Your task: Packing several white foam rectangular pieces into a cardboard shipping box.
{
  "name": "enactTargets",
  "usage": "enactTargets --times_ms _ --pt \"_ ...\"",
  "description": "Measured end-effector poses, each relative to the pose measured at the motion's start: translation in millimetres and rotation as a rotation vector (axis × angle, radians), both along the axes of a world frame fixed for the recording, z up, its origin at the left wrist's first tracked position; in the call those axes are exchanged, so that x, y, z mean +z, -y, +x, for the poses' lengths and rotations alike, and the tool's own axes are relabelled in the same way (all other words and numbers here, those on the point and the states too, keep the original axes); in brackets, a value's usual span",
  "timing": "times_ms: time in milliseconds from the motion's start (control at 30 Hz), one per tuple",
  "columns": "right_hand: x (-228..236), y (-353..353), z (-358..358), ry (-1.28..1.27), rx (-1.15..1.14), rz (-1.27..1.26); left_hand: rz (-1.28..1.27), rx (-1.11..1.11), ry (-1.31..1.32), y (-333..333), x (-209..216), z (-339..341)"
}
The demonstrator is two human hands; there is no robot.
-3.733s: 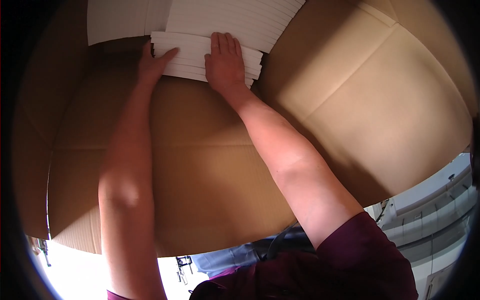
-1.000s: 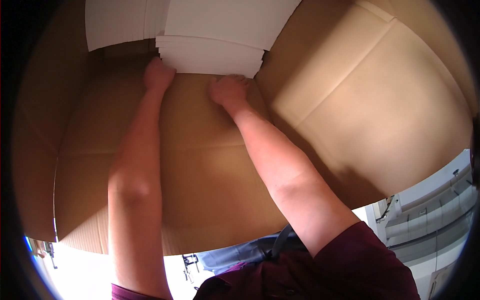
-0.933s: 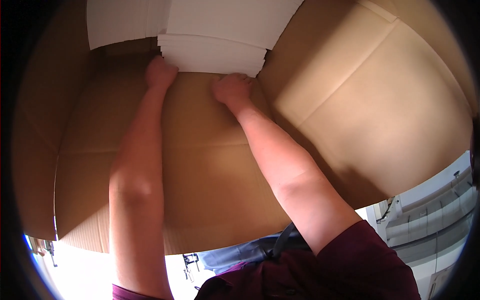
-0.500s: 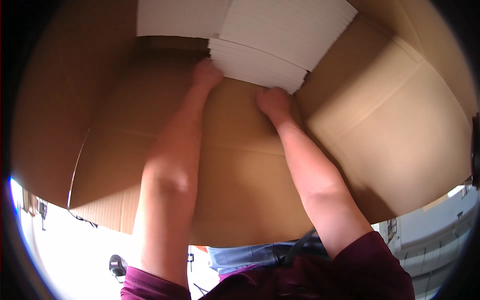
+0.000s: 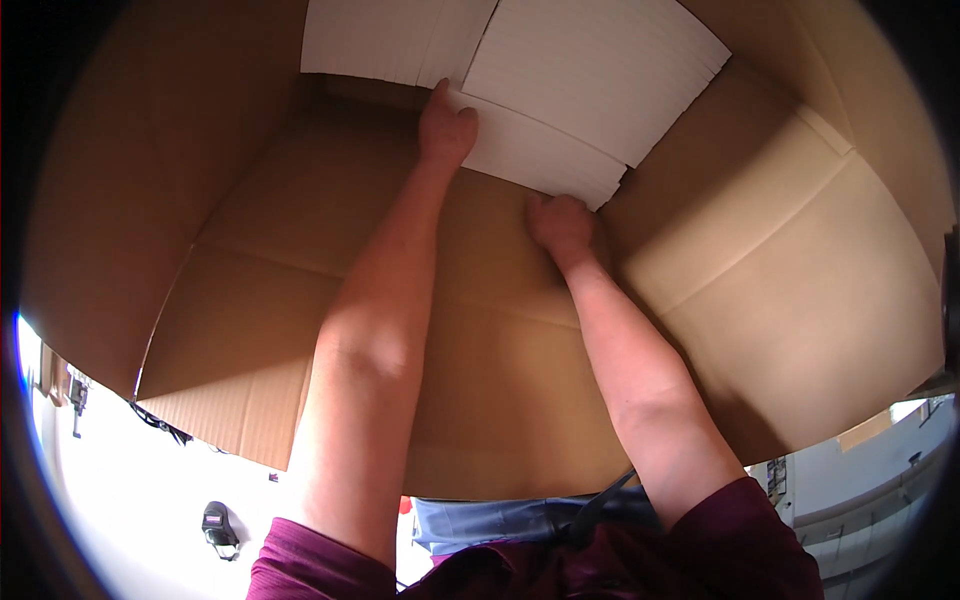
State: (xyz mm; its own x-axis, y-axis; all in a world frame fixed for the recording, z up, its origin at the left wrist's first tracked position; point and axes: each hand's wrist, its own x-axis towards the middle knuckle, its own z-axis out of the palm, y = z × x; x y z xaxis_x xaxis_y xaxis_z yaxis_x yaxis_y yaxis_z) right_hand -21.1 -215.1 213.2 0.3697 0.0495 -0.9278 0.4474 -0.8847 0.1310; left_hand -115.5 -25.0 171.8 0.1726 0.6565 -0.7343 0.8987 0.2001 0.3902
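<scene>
Deep inside a large brown cardboard box [image 5: 520, 400], a near row of flat white cardboard pieces [image 5: 545, 155] lies packed tightly. My left hand [image 5: 447, 130] is at that row's left end, its index finger stretched out along the end and its thumb apart against the near side. The other left fingers are partly hidden. By the row's right near corner, my right hand [image 5: 562, 225] has its fingers curled against the near edge; the fingertips are out of sight. Beyond the near row, a larger white stack [image 5: 595, 75] and another white stack [image 5: 385, 40] to its left sit side by side.
The box's right wall [image 5: 790, 270] and left wall [image 5: 130, 200] rise on both sides. A dark gap lies left of the near row. Outside, a small black device [image 5: 219, 530] rests on a bright white surface, and grey shelving [image 5: 860, 530] shows at lower right.
My left hand has shifted up along the row's end, its index finger now stretched out. The right hand stays at the near corner. The whole view has shifted slightly.
</scene>
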Motion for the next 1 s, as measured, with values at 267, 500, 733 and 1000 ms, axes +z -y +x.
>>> enactTargets --times_ms 267,500,733,1000 --pt "5.4 -6.9 4.9 -0.075 -0.046 -0.028 -0.008 0.036 -0.039 16.8 -3.6 14.7" --pt "4.6 -1.4 11.6 -0.081 0.002 0.008 0.028 0.017 -0.01 13.5 -15.5 0.4" --pt "14.3 2.9 19.4 -0.013 -0.027 0.055 -0.17 -0.12 -0.157 -0.7 -24.5 -41.3" --pt "-21.8 29.0 56.4 0.081 0.031 0.418 -0.191 -0.156 -0.049 10.4 -19.0 -38.8"
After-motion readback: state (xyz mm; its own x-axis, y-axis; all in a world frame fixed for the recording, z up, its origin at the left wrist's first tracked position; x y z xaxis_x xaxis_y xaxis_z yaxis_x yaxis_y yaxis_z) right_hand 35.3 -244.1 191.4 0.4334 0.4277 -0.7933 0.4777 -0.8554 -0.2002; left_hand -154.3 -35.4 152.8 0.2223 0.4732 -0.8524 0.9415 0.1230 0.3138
